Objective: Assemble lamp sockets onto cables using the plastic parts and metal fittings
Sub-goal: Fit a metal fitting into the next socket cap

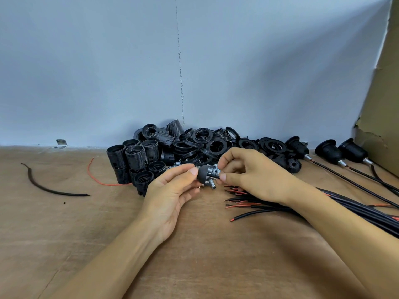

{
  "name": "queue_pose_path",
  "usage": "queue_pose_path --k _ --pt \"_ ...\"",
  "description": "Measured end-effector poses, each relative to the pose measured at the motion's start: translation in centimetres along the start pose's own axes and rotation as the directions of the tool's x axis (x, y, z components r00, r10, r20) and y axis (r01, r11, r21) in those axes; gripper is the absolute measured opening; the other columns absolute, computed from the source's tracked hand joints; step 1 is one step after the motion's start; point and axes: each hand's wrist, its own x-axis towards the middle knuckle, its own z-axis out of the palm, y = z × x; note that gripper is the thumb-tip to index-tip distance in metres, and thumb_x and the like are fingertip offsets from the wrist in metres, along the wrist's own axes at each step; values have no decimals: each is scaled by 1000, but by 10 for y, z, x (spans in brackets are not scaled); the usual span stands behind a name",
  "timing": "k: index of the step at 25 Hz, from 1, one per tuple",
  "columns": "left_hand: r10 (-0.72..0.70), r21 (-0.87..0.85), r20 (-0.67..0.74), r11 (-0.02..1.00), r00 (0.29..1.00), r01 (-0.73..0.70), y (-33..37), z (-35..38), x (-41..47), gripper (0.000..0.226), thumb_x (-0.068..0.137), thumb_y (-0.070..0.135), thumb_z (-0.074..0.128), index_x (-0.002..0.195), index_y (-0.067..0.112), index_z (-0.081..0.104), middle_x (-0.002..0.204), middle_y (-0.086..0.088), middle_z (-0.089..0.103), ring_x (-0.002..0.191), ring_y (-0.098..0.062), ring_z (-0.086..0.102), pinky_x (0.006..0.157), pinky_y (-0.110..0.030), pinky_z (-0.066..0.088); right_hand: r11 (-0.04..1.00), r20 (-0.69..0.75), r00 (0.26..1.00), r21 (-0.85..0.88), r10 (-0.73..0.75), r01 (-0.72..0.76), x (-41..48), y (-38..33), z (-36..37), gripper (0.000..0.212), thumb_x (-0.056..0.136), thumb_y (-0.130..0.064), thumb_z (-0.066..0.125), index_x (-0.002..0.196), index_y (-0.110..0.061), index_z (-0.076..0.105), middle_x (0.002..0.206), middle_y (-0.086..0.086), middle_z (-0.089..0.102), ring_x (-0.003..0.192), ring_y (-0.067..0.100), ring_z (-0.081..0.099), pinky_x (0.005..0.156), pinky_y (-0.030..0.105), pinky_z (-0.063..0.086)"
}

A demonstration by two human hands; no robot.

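My left hand (170, 190) pinches a black domed socket cap (203, 173) between thumb and fingers. My right hand (246, 175) holds a short black stem (212, 175), cable or fitting I cannot tell, that runs into the cap. Below the hands lie several small silver metal fittings (210, 182). Black threaded socket bodies (136, 160) stand behind my left hand. A heap of black plastic rings (207, 143) lies against the wall. A bundle of black cables with red and black wire ends (244, 203) lies under my right wrist.
Three finished sockets on cables (330, 151) lie at the right, next to a cardboard box (380, 126). A loose black cable piece (49, 188) and a red wire (95, 180) lie at the left on the wooden table (97, 234). A grey wall stands behind.
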Motion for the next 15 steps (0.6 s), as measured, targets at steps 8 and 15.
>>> queue_pose_path --k 8,15 --pt "-46 -63 -3 997 999 46 4 -1 1 17 65 19 82 82 15 84 94 -11 79 77 -17 75 67 -24 60 988 -135 991 152 -5 26 0 5 15 14 94 -12 68 100 -20 58 87 -6 77 63 10 63 54 20 49" --pt "-98 -60 105 993 990 105 5 -3 1 26 71 19 79 96 16 83 106 -12 78 88 -17 75 76 -28 62 963 44 999 268 -22 10 -2 5 12 14 100 -8 57 111 -14 51 90 10 76 48 12 47 42 18 38"
